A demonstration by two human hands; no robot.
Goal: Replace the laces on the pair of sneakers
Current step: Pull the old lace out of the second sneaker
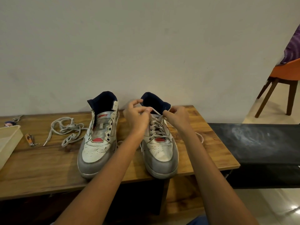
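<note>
Seen from the head camera, a pair of worn white-and-grey sneakers stands side by side, toes toward the viewer, on a wooden counter against a plain wall. The right sneaker carries a lace threaded through its eyelets; the left hand pinches one end of it near the collar, while the right hand closes its grip on the other end, the strand running taut between them above the tongue. The left sneaker stands unlaced, eyelets bare, and a loose lace lies tangled on the counter just beside it. Judging by this, one shoe is at the top eyelets and the other is yet to be dealt with. To work the ends well, both should be drawn with even tension and kept flat, not twisted, so the crossings below stay neat. At far left a pale tray sits on the counter edge; its contents cannot be made out. A small keychain tool lies near it.
</note>
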